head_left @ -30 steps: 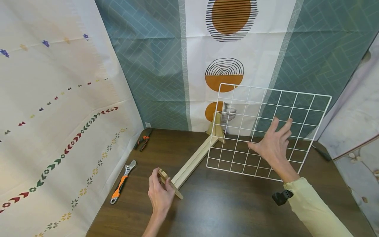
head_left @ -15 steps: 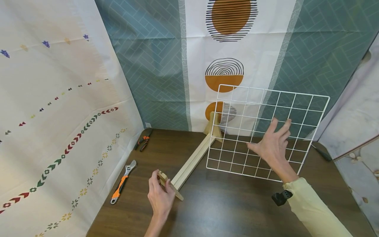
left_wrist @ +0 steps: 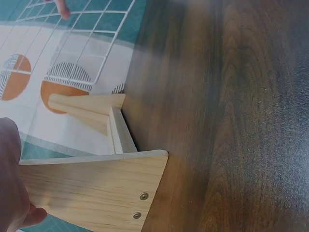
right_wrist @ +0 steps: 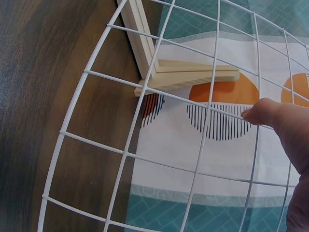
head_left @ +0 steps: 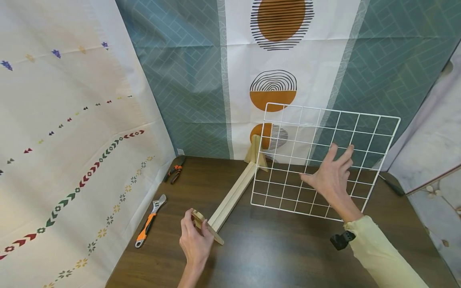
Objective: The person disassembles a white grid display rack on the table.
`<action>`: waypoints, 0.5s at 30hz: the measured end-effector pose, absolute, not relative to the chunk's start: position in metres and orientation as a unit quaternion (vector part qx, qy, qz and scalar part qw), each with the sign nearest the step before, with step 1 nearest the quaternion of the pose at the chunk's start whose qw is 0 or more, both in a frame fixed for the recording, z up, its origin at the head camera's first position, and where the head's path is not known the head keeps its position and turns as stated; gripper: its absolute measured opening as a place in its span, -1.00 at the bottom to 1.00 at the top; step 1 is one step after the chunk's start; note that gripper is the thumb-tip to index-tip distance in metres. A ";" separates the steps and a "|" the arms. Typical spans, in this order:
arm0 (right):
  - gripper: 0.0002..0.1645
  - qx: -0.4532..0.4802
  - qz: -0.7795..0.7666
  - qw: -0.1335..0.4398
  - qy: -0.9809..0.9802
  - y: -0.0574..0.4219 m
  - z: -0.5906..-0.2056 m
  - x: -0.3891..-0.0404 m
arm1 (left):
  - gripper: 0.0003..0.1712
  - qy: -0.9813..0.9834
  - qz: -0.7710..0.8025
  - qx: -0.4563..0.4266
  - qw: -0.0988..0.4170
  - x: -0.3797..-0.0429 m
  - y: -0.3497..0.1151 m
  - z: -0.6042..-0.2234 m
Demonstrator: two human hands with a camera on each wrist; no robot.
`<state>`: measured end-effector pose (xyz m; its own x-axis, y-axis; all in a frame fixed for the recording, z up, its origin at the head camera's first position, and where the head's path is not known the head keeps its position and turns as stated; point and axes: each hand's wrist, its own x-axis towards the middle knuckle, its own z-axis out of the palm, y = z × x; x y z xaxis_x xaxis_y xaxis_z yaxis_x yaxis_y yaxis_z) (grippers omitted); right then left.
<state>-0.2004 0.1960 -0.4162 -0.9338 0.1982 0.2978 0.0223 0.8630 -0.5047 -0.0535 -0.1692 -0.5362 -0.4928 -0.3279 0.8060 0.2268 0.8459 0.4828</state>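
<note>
A pale wooden stand [head_left: 233, 196] lies across the table, a long grooved rail joining two tapered end pieces. At its near end, my left hand [head_left: 196, 240] grips the end piece [left_wrist: 96, 186] between thumb and fingers; two screw heads show on that piece in the left wrist view. The far end piece [head_left: 256, 152] stands upright close to the back curtain. With spread fingers hooked at its wires, my right hand [head_left: 331, 176] holds a white wire grid panel [head_left: 299, 141] raised and tilted. The panel's left edge overlaps the far end piece in the head view.
An adjustable wrench [head_left: 150, 221] with an orange and black handle lies at the table's left edge. Behind it are orange and black pliers [head_left: 175, 171]. A dark-handled tool [head_left: 392, 186] lies at the back right. Patterned curtains [head_left: 191, 80] surround the brown table [head_left: 259, 260].
The far end of the wooden stand has swung slightly left, away from the panel. The grid panel has shifted a little left. Both hands keep their hold.
</note>
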 end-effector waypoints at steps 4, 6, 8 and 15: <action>0.71 -0.057 0.255 0.173 -0.950 0.195 -0.416 -0.200 | -0.35 -0.823 -0.269 0.040 0.499 -0.050 -0.168 -0.536; 0.71 -0.057 0.255 0.173 -0.950 0.195 -0.415 -0.200 | -0.35 -0.823 -0.264 0.042 0.502 -0.049 -0.168 -0.535; 0.71 -0.057 0.256 0.173 -0.949 0.194 -0.416 -0.200 | -0.35 -0.820 -0.259 0.039 0.508 -0.049 -0.168 -0.536; 0.72 -0.058 0.257 0.172 -0.949 0.193 -0.416 -0.200 | -0.38 -0.815 -0.250 0.034 0.522 -0.048 -0.167 -0.537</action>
